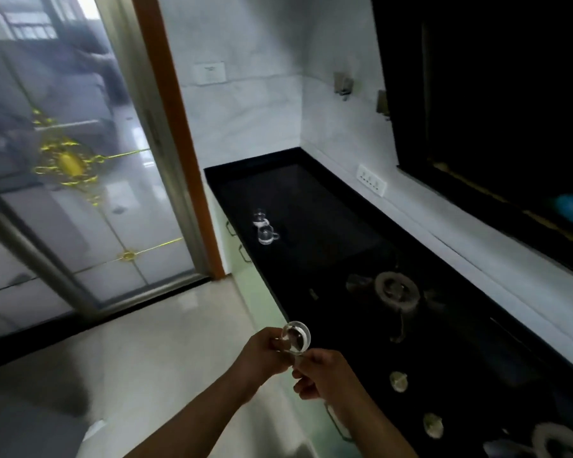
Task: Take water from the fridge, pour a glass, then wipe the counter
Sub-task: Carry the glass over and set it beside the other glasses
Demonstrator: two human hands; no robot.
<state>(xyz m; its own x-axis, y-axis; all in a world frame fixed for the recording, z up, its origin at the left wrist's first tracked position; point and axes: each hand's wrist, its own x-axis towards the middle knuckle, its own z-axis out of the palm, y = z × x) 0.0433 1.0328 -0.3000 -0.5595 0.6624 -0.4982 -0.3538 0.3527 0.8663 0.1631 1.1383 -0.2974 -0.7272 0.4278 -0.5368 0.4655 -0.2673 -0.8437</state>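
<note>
Both hands hold one small clear glass cup (pixel 296 337) just off the front edge of the black counter (pixel 311 206). My left hand (pixel 265 353) grips its left side with curled fingers. My right hand (pixel 323 375) pinches it from below and right, near the handle. The cup's mouth tilts toward the camera. Two more clear glass cups (pixel 265 228) stand close together on the counter's far left part. No water bottle or cloth is in view.
A gas hob with a burner (pixel 396 290) and knobs (pixel 398 381) fills the near counter. A dark window (pixel 493 104) and wall sockets (pixel 371 180) lie to the right. A frosted glass sliding door (pixel 80 180) stands left, over a pale tiled floor (pixel 166 352).
</note>
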